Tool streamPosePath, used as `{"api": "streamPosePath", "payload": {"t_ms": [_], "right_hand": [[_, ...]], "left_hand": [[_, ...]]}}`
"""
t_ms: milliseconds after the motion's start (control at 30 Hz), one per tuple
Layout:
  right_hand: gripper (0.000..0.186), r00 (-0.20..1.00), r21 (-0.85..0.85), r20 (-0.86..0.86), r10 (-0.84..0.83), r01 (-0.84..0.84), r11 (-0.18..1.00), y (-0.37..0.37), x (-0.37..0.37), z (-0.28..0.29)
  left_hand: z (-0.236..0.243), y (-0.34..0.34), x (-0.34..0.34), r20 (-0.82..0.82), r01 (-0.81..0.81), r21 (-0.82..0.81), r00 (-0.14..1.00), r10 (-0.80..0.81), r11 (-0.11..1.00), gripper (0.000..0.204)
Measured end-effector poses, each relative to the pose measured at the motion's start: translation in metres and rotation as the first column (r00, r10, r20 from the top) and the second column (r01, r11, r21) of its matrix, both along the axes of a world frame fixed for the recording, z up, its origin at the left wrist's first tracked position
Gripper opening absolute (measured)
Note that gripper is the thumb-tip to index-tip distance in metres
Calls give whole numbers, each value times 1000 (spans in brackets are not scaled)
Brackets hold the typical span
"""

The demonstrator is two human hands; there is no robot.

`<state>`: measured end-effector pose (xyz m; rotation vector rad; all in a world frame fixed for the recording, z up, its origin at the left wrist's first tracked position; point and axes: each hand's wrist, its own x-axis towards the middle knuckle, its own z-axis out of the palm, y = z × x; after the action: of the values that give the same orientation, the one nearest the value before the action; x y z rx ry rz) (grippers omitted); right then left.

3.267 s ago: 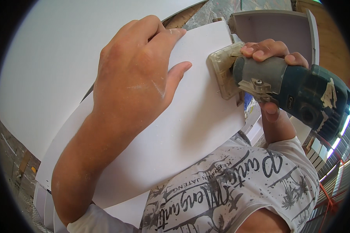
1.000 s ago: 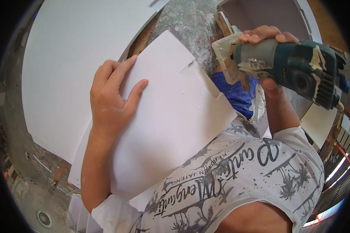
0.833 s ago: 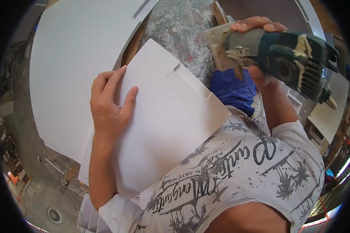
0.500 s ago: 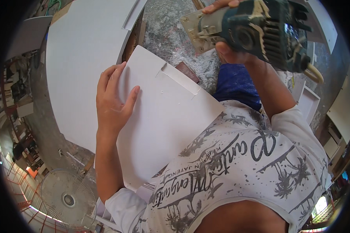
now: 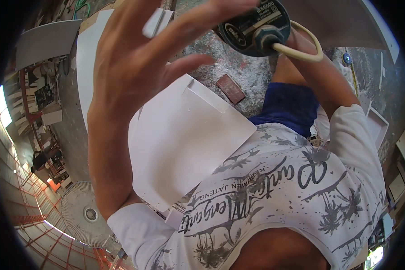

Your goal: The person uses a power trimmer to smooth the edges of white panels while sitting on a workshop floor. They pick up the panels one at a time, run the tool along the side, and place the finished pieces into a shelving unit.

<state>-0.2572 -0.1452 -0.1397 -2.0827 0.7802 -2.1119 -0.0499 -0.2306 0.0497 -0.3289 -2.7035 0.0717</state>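
Note:
A dark green trim router [image 5: 252, 29] is held up at the top of the view, its round end and pale cord turned toward me. My right wrist [image 5: 298, 41] runs up behind it; the fingers of that hand are hidden by the tool. My left hand [image 5: 132, 67] is raised with its fingers spread, the longest reaching across the router's edge; whether it touches I cannot tell. Against my body lies a white panel [image 5: 184, 139] with a narrow recess cut along its far edge. The router's base plate is out of sight.
A reddish-brown block [image 5: 231, 88] lies on the dusty floor beyond the panel. A larger white board [image 5: 87, 58] lies at the left. A fan [image 5: 91, 213] stands at lower left, a tape measure [image 5: 347, 59] at right, and a white tray-like box [image 5: 377, 128] below it.
My left hand has lifted off the white panel and swung up toward the router. The router has tipped so its cord end faces me, and its base plate has gone from sight.

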Motion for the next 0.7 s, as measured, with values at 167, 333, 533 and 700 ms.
{"api": "streamPosePath", "payload": {"t_ms": [167,333,533,700], "right_hand": [[55,993,-107,-22,116,-117,987,-4,-7,-1],[53,995,16,-53,-90,91,996,5,8,15],[65,982,81,-26,-189,191,978,15,26,-3],[71,986,152,111,-120,103,983,9,38,4]], "left_hand": [[5,-5,-35,-159,292,-232,930,-332,928,43],[5,5,-23,-129,236,-130,959,-253,963,32],[-2,8,-21,-67,130,19,989,-129,991,29],[12,-6,-28,-98,231,-23,968,-232,973,37]]}}
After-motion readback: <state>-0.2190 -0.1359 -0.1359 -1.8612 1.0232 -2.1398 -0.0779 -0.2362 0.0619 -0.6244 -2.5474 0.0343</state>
